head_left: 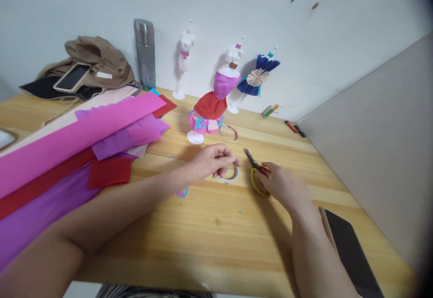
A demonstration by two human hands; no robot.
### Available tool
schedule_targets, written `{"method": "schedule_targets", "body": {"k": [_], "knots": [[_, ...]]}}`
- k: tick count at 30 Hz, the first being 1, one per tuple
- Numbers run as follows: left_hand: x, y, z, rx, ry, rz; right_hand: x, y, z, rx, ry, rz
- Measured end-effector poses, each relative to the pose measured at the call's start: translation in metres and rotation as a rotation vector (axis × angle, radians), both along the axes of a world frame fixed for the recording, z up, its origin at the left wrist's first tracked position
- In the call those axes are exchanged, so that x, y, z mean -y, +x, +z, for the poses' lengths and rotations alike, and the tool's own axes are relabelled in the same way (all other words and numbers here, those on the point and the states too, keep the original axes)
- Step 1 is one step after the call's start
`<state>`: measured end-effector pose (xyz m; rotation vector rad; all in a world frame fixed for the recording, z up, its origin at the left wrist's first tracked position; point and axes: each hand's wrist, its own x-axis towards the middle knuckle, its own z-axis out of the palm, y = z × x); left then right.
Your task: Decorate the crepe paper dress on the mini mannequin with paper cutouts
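Tabletop (pixel 216 244), two tape rolls (pixel 230 180), right hand (pixel 286 184) gripping scissors (pixel 253 159), left hand (pixel 214 159) curled, contents unclear

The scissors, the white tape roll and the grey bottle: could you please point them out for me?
Scissors (pixel 257 167), head view: where the blades meet the handles.
White tape roll (pixel 231 180), head view: on its near rim.
Grey bottle (pixel 145 58), head view: on its body.
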<state>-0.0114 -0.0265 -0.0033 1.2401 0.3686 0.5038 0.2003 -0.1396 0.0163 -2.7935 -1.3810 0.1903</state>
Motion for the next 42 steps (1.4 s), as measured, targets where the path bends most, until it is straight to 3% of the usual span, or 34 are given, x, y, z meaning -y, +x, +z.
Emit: {"method": "schedule_targets", "body": {"k": [2, 4, 6, 10, 16, 21, 26, 29, 34, 39, 42], "knots": [[0.001, 0.0, 0.001, 0.024, 0.011, 0.016, 0.003, -0.003, -0.001, -0.179, 0.341, 0.057], [0.002, 0.0, 0.002, 0.015, 0.039, 0.025, 0.005, -0.011, -0.002, -0.496, 0.653, 0.175], [0.001, -0.001, 0.003, -0.002, 0.077, 0.017, 0.005, -0.024, 0.001, -0.76, 0.752, 0.297], [0.0, -0.002, 0.006, -0.005, 0.152, 0.03, -0.002, -0.045, 0.006, -0.895, 0.747, 0.392], [0.0, -0.004, 0.01, 0.027, 0.275, 0.089, -0.011, -0.046, 0.008, -0.789, 0.764, 0.423], [0.0, -0.008, 0.011, -0.006, 0.474, 0.159, -0.014, -0.058, 0.028, -0.666, 0.745, 0.492], [0.002, -0.012, 0.015, -0.034, 0.515, 0.184, -0.016, -0.066, 0.046, -0.528, 0.703, 0.551], [0.004, -0.011, 0.016, -0.008, 0.452, 0.207, -0.019, -0.066, 0.05, -0.504, 0.675, 0.581], [0.005, -0.012, 0.019, -0.006, 0.168, 0.163, -0.026, -0.065, 0.05, -0.527, 0.648, 0.572], [0.008, -0.015, 0.026, 0.021, 0.027, 0.139, -0.034, -0.06, 0.046, -0.536, 0.715, 0.523], [0.012, -0.015, 0.032, 0.003, -0.138, 0.169, -0.038, -0.061, 0.045, -0.575, 0.717, 0.535]]}}
